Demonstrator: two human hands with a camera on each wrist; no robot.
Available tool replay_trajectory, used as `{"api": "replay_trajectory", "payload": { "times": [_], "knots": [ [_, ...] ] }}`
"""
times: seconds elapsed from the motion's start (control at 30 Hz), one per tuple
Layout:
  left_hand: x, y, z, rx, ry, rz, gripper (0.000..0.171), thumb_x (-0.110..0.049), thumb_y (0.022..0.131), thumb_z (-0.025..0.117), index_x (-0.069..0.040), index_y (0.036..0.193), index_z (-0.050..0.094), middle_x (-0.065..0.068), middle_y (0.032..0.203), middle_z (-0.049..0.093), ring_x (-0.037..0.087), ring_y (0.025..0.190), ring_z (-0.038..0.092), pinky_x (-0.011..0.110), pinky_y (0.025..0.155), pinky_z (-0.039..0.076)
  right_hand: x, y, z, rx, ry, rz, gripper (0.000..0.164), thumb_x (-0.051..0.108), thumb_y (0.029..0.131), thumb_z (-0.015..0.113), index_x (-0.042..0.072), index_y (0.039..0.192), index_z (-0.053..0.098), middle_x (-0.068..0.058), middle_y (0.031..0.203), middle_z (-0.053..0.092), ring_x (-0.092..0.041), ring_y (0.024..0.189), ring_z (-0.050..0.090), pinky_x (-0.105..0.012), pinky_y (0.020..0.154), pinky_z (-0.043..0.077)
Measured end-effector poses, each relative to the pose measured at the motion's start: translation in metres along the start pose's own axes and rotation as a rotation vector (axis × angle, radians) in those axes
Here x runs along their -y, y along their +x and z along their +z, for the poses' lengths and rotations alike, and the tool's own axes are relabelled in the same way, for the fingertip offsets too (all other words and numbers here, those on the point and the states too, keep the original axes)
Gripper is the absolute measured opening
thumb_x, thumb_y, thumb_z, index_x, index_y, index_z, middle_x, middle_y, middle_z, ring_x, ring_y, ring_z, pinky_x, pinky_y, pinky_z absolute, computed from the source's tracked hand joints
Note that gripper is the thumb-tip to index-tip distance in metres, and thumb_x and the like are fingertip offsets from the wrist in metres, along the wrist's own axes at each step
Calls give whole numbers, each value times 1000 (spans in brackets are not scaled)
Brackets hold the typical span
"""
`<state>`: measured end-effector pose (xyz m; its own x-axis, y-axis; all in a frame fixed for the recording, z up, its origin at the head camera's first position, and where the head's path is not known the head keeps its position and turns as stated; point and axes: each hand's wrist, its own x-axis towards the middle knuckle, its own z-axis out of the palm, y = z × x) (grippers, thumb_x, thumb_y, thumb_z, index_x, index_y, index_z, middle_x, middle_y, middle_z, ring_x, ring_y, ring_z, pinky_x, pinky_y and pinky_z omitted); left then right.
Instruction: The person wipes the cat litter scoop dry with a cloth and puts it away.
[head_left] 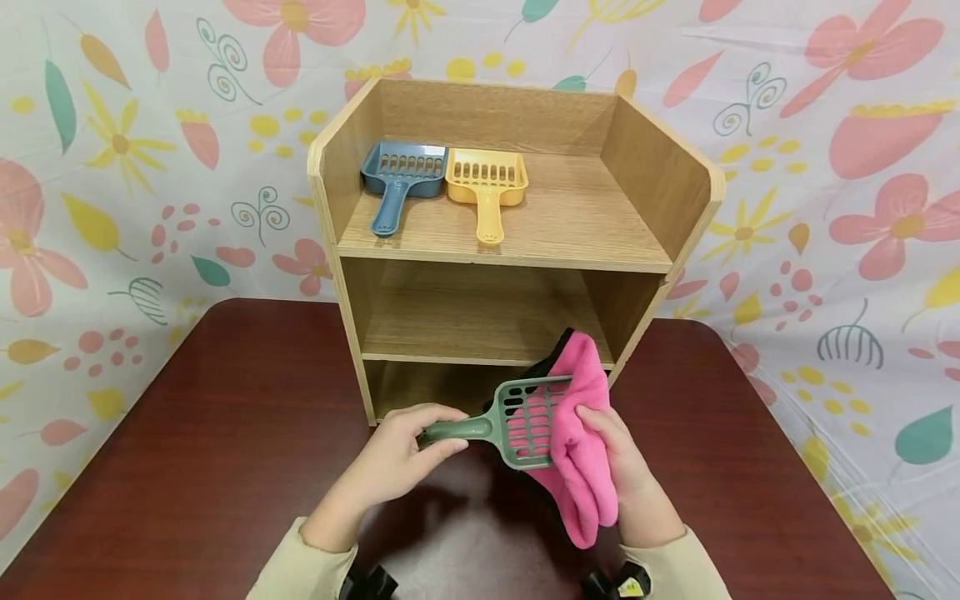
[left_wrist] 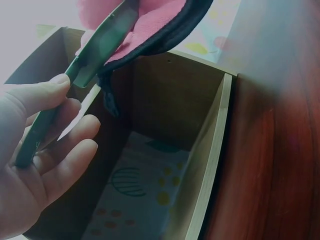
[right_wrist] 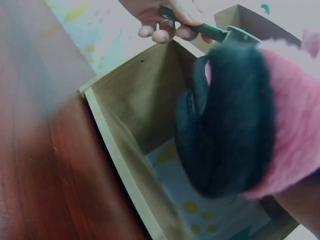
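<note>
My left hand (head_left: 401,454) grips the handle of a green slotted litter scoop (head_left: 525,425), thumb on top, in front of the shelf. In the left wrist view the scoop (left_wrist: 102,45) shows edge-on, its handle lying across the palm. My right hand (head_left: 622,454) holds a pink cloth (head_left: 581,450) with a black edge, folded over the far end of the scoop's head. Pink shows through the slots from behind. The cloth's dark edge (right_wrist: 230,120) fills much of the right wrist view and hides most of the right hand there.
A wooden shelf (head_left: 480,315) stands on the dark red-brown table (head_left: 225,400). On its top board lie a blue scoop (head_left: 405,171) and a yellow scoop (head_left: 487,179), side by side at the left. A floral-patterned backdrop (head_left: 135,167) hangs behind.
</note>
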<state>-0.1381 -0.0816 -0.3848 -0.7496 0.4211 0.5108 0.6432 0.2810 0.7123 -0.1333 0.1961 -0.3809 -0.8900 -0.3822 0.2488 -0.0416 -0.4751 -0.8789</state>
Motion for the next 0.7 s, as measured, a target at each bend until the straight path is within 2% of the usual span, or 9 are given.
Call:
{"api": "replay_trajectory", "payload": {
  "times": [0.13, 0.33, 0.7],
  "knots": [
    [-2, 0, -1, -6, 36, -5, 20, -17, 83, 73, -13, 102, 69, -5, 86, 65, -1, 66, 48, 17, 57, 44, 1, 0, 3, -120, -112, -18, 28, 6, 100, 36, 15, 99, 62, 7, 85, 67, -5, 79, 63, -19, 75, 52],
    [-3, 0, -2, 3, 59, -14, 21, -18, 82, 73, -14, 102, 69, -5, 86, 66, -1, 67, 50, 18, 60, 45, 2, 1, 7, -331, -236, 10, 15, 6, 96, 49, 15, 100, 60, 7, 82, 68, -5, 71, 65, -20, 67, 54],
    [-3, 0, -4, 5, 84, 0, 21, -17, 82, 73, -12, 102, 68, -4, 87, 66, 0, 68, 51, 18, 60, 46, 2, 3, 11, -472, -347, -10, 15, 5, 93, 57, 16, 100, 62, 6, 83, 70, -5, 67, 64, -21, 65, 55]
  ]
}}
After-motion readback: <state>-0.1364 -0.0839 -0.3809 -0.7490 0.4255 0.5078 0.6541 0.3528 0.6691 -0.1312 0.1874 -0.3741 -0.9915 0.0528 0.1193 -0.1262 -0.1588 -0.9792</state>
